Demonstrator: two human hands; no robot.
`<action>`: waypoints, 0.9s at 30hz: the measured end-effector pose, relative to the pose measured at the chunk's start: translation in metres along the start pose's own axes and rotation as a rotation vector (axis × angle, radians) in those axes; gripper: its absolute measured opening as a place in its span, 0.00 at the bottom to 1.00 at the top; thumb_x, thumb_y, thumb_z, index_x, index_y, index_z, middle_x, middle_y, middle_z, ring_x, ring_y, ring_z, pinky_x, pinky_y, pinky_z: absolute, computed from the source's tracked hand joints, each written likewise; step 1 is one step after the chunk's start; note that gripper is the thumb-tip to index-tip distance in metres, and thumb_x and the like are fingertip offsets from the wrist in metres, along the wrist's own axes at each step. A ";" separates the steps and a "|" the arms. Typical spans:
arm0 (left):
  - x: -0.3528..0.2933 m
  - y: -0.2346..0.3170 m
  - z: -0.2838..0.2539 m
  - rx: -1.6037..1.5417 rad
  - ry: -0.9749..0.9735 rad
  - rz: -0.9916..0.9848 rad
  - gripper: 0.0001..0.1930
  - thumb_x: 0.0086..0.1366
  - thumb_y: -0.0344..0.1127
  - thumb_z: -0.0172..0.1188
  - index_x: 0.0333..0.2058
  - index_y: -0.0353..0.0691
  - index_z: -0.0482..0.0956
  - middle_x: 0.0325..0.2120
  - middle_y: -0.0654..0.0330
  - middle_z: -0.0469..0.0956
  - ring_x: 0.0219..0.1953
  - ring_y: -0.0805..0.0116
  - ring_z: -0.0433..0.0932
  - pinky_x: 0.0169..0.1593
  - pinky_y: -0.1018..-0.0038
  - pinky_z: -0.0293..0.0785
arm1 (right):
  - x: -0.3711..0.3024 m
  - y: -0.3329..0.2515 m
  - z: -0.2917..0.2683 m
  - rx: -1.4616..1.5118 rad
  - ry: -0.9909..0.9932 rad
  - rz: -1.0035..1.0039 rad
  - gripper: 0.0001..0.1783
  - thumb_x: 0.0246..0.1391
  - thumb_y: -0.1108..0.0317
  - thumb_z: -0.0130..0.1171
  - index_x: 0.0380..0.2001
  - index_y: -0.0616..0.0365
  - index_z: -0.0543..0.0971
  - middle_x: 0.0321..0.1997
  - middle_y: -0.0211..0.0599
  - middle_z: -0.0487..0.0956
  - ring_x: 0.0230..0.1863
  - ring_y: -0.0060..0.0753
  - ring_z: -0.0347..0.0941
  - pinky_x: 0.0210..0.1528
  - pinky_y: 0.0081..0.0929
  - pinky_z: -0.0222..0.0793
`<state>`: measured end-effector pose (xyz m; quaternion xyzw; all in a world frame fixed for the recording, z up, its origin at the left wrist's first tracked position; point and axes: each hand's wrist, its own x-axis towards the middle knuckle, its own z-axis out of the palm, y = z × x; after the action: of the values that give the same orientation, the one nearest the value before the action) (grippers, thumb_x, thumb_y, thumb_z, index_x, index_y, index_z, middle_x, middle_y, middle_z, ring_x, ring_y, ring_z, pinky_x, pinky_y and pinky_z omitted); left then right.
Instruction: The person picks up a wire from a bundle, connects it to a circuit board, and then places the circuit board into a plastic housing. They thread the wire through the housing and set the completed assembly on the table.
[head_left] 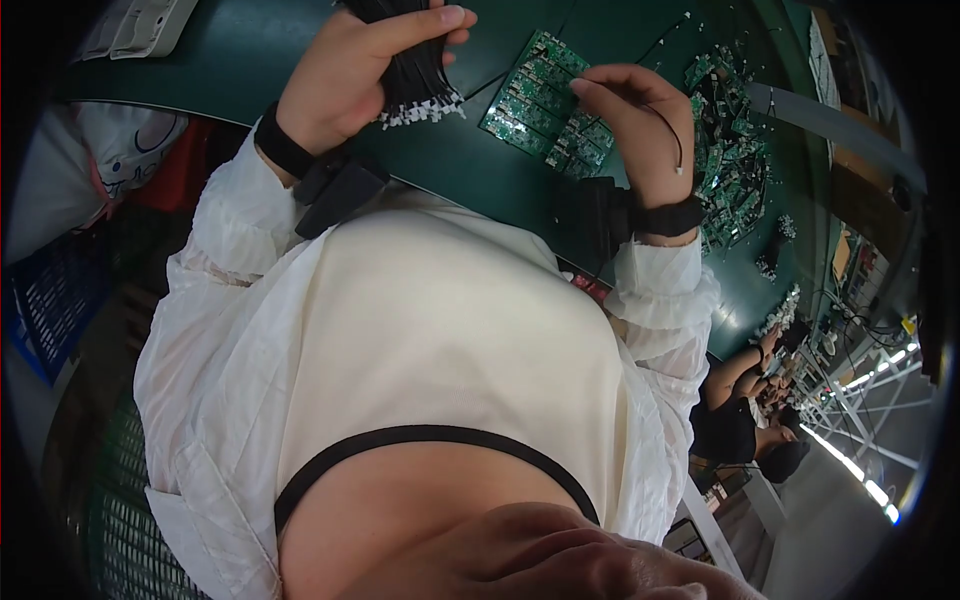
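Observation:
My left hand (350,70) is closed around a thick bundle of black cables (405,75). Small white connectors line the bundle's lower end. Between thumb and forefinger of my right hand (645,125) is a single thin black cable (668,130), its white plug hanging beside the palm. The right fingertips are at the edge of a panel of green circuit boards (535,95) lying on the green table. A second group of boards (580,145) lies against it, just below the right fingers. Whether the cable's other end touches a board is hidden by the fingers.
A heap of circuit boards with cables attached (735,150) spreads right of my right hand. Further right lies a small cable bundle (775,250). A pale tray (135,25) stands at the far left and a blue crate (60,310) below it. Another person (745,410) sits along the table.

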<state>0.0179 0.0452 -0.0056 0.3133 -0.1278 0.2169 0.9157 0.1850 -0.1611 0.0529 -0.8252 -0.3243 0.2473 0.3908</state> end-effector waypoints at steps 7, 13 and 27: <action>-0.006 -0.007 -0.009 0.097 -0.062 -0.068 0.06 0.68 0.30 0.67 0.39 0.37 0.79 0.34 0.61 0.81 0.33 0.70 0.79 0.39 0.74 0.78 | 0.002 -0.011 0.018 -0.170 -0.089 -0.140 0.08 0.55 0.72 0.69 0.39 0.61 0.87 0.33 0.38 0.86 0.32 0.24 0.82 0.35 0.22 0.75; 0.000 0.016 0.031 0.131 0.635 -0.610 0.06 0.68 0.30 0.66 0.39 0.38 0.79 0.34 0.61 0.81 0.34 0.70 0.79 0.39 0.74 0.78 | 0.004 0.002 0.025 -0.347 -0.006 -0.400 0.08 0.57 0.72 0.67 0.39 0.61 0.86 0.35 0.44 0.86 0.32 0.38 0.84 0.35 0.27 0.77; 0.000 0.015 0.030 0.134 0.553 -0.605 0.04 0.70 0.30 0.64 0.39 0.38 0.78 0.33 0.61 0.80 0.33 0.71 0.79 0.39 0.74 0.77 | 0.005 -0.009 0.035 -0.655 0.044 -0.462 0.06 0.54 0.72 0.65 0.36 0.60 0.84 0.34 0.46 0.83 0.36 0.54 0.81 0.39 0.41 0.76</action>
<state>0.0082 0.0370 0.0254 0.3258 0.2352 0.0216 0.9155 0.1623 -0.1360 0.0397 -0.8166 -0.5545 0.0187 0.1590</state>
